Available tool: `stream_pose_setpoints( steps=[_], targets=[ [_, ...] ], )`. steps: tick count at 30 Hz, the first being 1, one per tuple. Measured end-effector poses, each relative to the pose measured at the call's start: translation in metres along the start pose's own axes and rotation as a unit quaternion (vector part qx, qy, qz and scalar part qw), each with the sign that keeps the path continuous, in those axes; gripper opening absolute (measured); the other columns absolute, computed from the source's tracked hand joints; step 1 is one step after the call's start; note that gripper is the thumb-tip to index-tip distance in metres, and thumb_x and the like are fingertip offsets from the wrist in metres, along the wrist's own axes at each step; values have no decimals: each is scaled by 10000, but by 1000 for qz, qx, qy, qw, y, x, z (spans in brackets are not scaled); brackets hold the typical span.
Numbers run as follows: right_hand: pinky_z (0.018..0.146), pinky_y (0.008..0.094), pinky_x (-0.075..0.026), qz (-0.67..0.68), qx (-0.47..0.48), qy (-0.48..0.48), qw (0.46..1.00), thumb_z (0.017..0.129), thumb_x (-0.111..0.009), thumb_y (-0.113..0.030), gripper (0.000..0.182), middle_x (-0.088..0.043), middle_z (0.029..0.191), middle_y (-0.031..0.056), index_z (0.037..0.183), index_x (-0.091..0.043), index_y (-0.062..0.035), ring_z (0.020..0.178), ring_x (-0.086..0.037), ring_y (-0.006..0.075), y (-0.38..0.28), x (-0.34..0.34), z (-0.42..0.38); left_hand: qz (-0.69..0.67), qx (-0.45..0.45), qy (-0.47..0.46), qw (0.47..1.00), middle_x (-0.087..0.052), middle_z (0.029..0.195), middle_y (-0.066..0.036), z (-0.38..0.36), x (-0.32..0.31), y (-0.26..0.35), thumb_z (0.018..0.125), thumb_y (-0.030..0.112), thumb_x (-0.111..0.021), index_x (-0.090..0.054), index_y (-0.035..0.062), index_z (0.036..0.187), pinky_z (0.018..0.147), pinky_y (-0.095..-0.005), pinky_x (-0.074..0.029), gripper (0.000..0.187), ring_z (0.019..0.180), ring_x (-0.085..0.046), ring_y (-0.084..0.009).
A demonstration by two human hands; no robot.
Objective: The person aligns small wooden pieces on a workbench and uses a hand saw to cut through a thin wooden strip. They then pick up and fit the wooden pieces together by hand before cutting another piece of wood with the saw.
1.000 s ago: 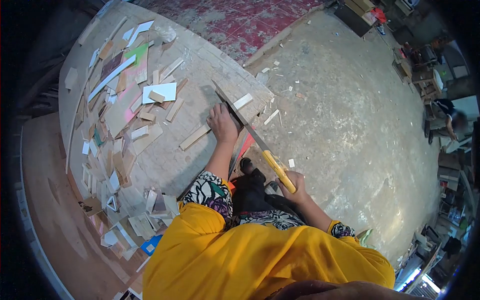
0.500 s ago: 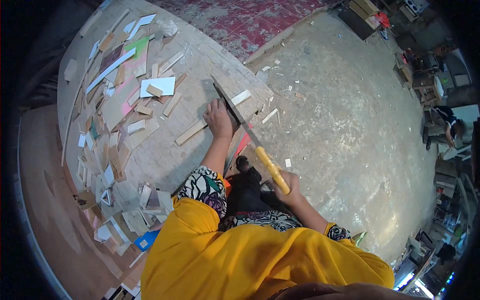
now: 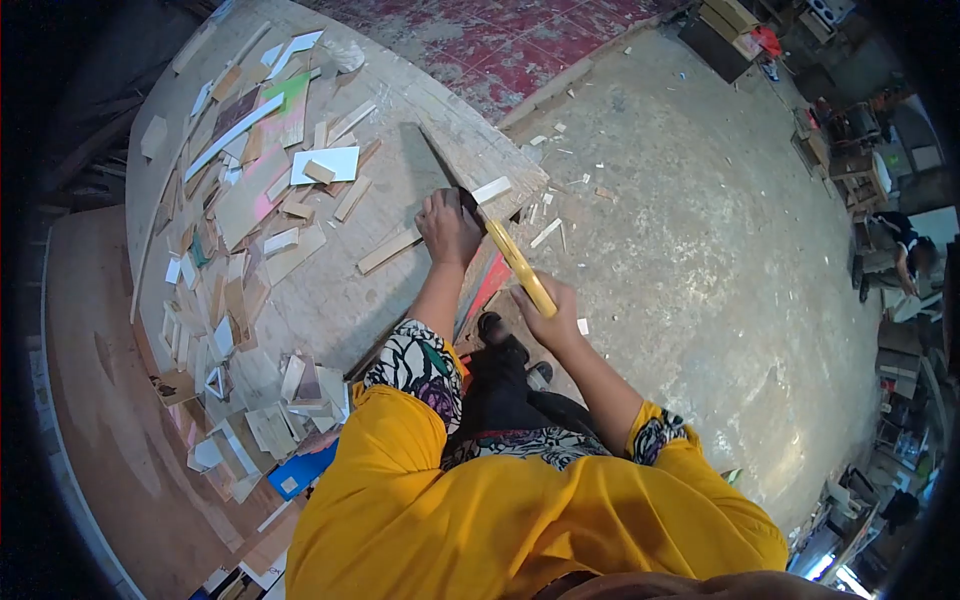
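My right hand (image 3: 550,308) is wrapped round the yellow handle of a handsaw (image 3: 522,268). The dark blade runs up and away past my left hand and lies across a narrow wooden strip (image 3: 390,250) near the corner of the worktable (image 3: 320,290). My left hand (image 3: 449,229) presses down on this strip, its fingers curled over it just left of the blade. The strip's pale end (image 3: 492,190) shows on the blade's far side. The exact point where blade meets wood is partly hidden by my left hand.
Many wood offcuts (image 3: 240,190) are heaped across the table's left side, with a white rectangular piece (image 3: 340,163) among them. Scraps lie on the concrete floor (image 3: 680,250) to the right. Another person (image 3: 898,250) bends over at the far right.
My right hand has pushed the saw forward and up, so the handle is closer to the strip and my left hand. The left hand stays on the strip.
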State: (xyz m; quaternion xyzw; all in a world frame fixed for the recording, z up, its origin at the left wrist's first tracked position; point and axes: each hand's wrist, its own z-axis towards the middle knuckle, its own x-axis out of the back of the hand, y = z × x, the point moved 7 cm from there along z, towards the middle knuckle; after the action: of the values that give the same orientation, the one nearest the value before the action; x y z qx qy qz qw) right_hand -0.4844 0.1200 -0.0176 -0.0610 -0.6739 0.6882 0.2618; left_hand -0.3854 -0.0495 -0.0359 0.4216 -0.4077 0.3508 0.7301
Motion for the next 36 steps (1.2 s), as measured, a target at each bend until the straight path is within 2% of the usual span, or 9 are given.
stream_pose_setpoints(
  steps=[8, 13, 16, 20, 26, 28, 32, 34, 36],
  targets=[
    [535, 356, -445, -52, -24, -57, 997, 793, -648, -151, 152, -570, 659, 168, 832, -605, -10, 578, -586, 324, -4, 30, -67, 44, -8, 34, 998, -532, 967, -51, 5, -19, -15, 696, 146, -597, -587, 105, 940, 813, -415, -382, 247, 978, -485, -244],
    [521, 337, -409, -20, -39, -17, 999, 803, -633, -142, 145, -515, 592, 139, 794, -582, -6, 539, -506, 167, 13, -7, 9, -5, -6, 16, 1000, -533, 964, -45, 2, -2, -2, 714, 150, -587, -586, 108, 924, 787, -404, -385, 214, 975, -487, -237],
    [532, 334, -419, 3, -32, -34, 999, 802, -633, -130, 134, -530, 609, 133, 796, -587, -4, 562, -515, 147, 9, -7, 2, 17, 3, 1, 1000, -535, 962, -47, 5, -4, -5, 709, 143, -596, -582, 108, 917, 778, -409, -383, 211, 977, -488, -235],
    [551, 339, -437, 13, -20, -8, 1000, 791, -639, -100, 91, -547, 626, 136, 801, -599, -18, 568, -537, 179, -5, 28, -65, 56, -4, 36, 998, -535, 960, -54, 8, -16, -13, 699, 141, -610, -582, 105, 921, 781, -421, -378, 227, 980, -487, -239],
    [566, 326, -447, -18, -52, -16, 998, 793, -639, -102, 105, -563, 638, 127, 836, -611, -10, 596, -564, 178, 10, -7, 9, -16, -2, -9, 1000, -533, 973, -68, 4, -6, -4, 728, 168, -593, -588, 96, 961, 797, -433, -370, 244, 1001, -482, -251],
    [540, 308, -409, 27, -77, -25, 996, 790, -649, -111, 120, -515, 617, 89, 800, -604, -1, 580, -498, 109, 11, -10, 9, 2, 23, -14, 1000, -534, 981, -70, 6, -8, -8, 738, 178, -586, -591, 104, 982, 804, -435, -366, 256, 1012, -478, -253],
    [546, 300, -407, 45, -94, -19, 994, 789, -654, -112, 123, -519, 618, 78, 802, -601, -2, 576, -492, 114, -11, 14, -33, 14, 37, -21, 999, -533, 981, -71, 6, -17, -16, 725, 176, -586, -597, 119, 995, 809, -430, -365, 276, 1013, -476, -252],
    [541, 303, -405, 28, -35, 18, 999, 787, -655, -107, 118, -514, 612, 75, 788, -597, -4, 571, -484, 112, -25, 20, -35, 3, 21, -32, 999, -535, 985, -66, 4, -13, -12, 727, 174, -584, -596, 115, 995, 811, -428, -365, 275, 1014, -477, -250],
    [525, 347, -409, -47, -29, -3, 998, 795, -641, -152, 167, -519, 602, 134, 768, -575, -1, 553, -536, 179, -6, 7, -6, -7, 4, -48, 999, -536, 988, -62, -1, -13, -7, 729, 172, -581, -596, 110, 996, 813, -427, -366, 274, 1015, -478, -249]
  ],
)
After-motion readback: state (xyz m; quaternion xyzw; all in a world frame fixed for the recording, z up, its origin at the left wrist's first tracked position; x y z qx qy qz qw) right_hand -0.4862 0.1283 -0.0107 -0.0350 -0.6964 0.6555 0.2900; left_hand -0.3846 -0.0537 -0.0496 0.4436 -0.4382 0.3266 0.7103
